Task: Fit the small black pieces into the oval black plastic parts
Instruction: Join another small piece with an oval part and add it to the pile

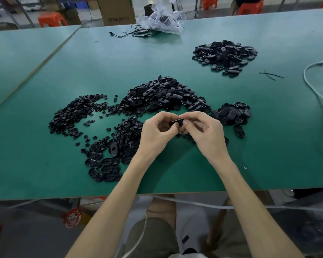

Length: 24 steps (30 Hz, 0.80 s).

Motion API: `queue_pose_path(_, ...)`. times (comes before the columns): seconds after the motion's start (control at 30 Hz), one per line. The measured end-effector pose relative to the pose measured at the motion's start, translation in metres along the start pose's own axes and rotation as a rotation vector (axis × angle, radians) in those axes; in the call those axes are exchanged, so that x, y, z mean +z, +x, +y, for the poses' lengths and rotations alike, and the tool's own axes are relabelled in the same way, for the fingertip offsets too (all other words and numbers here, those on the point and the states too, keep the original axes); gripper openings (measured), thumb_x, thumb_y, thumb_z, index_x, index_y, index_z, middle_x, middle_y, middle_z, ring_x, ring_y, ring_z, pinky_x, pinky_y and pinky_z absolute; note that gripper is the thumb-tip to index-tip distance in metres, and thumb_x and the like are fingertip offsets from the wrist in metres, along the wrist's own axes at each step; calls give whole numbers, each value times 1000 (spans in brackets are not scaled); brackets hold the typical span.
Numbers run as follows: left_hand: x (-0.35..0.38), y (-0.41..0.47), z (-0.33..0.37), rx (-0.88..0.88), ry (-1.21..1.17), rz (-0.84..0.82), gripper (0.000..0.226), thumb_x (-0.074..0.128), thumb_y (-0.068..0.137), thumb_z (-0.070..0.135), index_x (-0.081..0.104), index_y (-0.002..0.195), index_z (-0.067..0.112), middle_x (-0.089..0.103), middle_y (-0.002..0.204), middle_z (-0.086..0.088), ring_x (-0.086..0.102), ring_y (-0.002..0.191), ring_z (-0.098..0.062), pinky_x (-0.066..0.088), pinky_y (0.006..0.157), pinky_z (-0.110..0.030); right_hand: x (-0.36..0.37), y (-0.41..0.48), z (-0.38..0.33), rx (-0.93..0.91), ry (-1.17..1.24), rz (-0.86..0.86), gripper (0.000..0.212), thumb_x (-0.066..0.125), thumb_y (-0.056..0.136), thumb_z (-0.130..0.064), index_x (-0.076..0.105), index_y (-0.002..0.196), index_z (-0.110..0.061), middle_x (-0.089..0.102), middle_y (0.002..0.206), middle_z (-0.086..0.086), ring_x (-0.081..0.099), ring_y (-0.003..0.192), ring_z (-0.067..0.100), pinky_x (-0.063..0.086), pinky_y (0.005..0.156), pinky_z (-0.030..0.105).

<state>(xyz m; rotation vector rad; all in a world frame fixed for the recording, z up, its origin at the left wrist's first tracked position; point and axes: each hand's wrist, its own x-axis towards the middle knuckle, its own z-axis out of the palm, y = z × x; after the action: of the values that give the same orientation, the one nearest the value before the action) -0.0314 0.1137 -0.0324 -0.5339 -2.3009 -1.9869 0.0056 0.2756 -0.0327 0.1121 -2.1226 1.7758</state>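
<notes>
over green table point(175, 175), pinching one oval part point(177, 122) between left hand point(155, 131) and right hand point(207, 133), fingers curled; cannot tell of any small piece inside. judging by oval heap point(164, 95) and small pieces point(73, 114) unfitted, plenty left; far pile point(225, 54) maybe done.

green table point(175, 56), blk oval parts point(164, 94), orange stools point(51, 19)

On the table point(175, 58), small pieces point(71, 116) lie left of the oval parts point(166, 94); another heap point(225, 54) lies behind.
</notes>
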Motion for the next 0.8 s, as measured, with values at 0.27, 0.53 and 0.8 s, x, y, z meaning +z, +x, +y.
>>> queue_pose_path(0.27, 2, 1, -2, -21, 66, 13, 16, 69, 91, -3, 72, 101, 10, 76, 88, -6, 70, 75, -19, 56, 72, -27, -1, 0, 1, 19, -12, -17, 17, 70, 95, 2, 78, 105, -11, 79, 95, -1, 78, 81, 14, 59, 77, 23)
queue_pose_path(0.53, 3, 0, -5, -24, 88, 22, 18, 67, 90, -2, 71, 99, 14, 76, 88, -6, 72, 81, -31, 60, 77, -42, -1, -1, 2, 23, -28, -28, 17, 72, 94, 1, 78, 104, -11, 79, 92, -1, 78, 80, 14, 61, 77, 25)
queue_pose_path(0.8, 3, 0, -3, -27, 93, 23, 22, 67, 90, -2, 70, 95, 19, 76, 86, -3, 72, 80, -29, 59, 73, -34, 0, -1, 2, 34, -21, -36, 17, 71, 95, 1, 78, 102, -12, 79, 87, -2, 77, 78, 15, 60, 75, 25)
